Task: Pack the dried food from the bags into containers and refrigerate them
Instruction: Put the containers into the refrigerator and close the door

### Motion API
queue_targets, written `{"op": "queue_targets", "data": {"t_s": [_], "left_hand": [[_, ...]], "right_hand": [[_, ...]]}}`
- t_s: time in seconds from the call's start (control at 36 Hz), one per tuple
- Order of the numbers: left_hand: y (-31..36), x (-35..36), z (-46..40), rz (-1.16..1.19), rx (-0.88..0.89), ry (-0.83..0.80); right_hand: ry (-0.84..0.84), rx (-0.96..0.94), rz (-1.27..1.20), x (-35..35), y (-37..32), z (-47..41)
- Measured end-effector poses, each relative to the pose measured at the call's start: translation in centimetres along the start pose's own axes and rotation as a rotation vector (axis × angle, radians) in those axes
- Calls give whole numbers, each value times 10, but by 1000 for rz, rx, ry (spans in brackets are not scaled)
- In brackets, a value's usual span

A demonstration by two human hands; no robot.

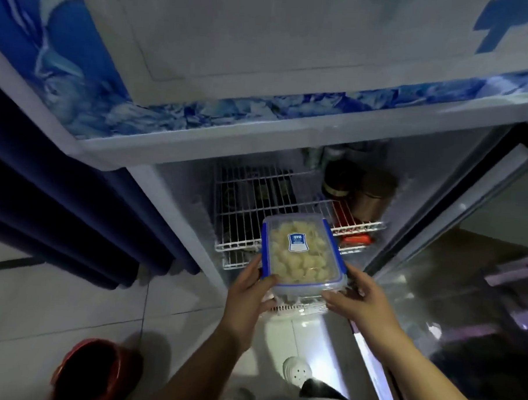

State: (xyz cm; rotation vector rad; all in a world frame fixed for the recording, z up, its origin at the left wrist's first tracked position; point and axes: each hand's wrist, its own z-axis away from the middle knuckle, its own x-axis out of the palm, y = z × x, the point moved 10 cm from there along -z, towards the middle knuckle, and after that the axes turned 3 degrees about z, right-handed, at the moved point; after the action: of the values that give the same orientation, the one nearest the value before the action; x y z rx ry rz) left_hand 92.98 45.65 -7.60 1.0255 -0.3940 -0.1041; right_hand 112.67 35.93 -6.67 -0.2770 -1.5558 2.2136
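Observation:
A clear plastic container point(301, 253) with blue clip edges and a blue label on its lid is full of pale yellow dried food. I hold it out in front of the open fridge, its far end over the front of a white wire shelf point(244, 217). My left hand point(249, 290) grips its near left corner, thumb on the lid. My right hand point(355, 294) grips its near right corner from below and the side.
Dark jars point(357, 185) and a red packet point(356, 238) sit on the right of the fridge shelves. The glass fridge door point(465, 269) stands open at right. A blue curtain point(59, 206) hangs at left, a red stool point(95, 371) stands on the tiled floor.

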Motion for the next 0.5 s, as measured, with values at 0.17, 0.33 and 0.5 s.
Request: {"op": "queue_targets", "data": {"t_s": [0.17, 0.33, 0.5], "left_hand": [[-9, 23, -52, 18, -35, 99], [-3, 47, -82, -61, 30, 18], [3, 51, -98, -214, 192, 8]], "right_hand": [[13, -9, 33, -22, 4, -64], [-31, -97, 165, -26, -3, -98], [-36, -155, 439, -28, -3, -121]]}}
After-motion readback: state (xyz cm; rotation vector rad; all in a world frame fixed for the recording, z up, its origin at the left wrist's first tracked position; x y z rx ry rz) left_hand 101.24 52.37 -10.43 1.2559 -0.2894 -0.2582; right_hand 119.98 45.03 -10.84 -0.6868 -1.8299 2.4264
